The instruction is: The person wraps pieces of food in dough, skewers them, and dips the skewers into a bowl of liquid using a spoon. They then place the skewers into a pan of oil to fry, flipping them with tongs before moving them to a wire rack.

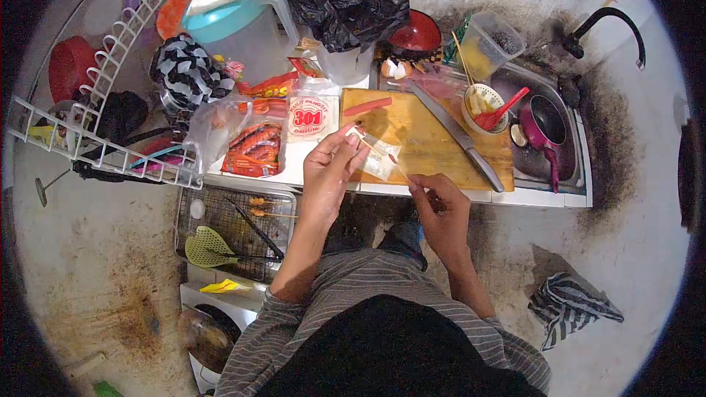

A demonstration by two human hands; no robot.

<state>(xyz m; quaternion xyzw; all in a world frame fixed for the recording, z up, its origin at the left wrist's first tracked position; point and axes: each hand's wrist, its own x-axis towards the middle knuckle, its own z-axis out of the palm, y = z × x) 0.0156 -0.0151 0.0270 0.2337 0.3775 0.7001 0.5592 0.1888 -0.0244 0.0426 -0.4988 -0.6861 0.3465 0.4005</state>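
Observation:
My left hand [334, 165] pinches a small white-and-red piece [357, 131], which looks like sausage in a pale wrapper, at the upper end of a thin wooden skewer [375, 149]. Over the board's near edge, my right hand [443, 209] has its fingers closed on the skewer's lower end. Beneath the skewer lies a pale, thin wrapper sheet [379, 167] with a small reddish bit on it. A pink sausage [368, 106] rests on the wooden cutting board [434, 154], and a large knife [456, 132] lies diagonally across the board.
Left of the board are a wrapper packet [309, 117] and a red sausage pack [254, 148]. A bowl [476, 95] with a red spoon and a purple pan [546, 121] sit by the sink. Below left, a rack tray [213, 209] holds skewered pieces and a green slotted spatula [206, 248].

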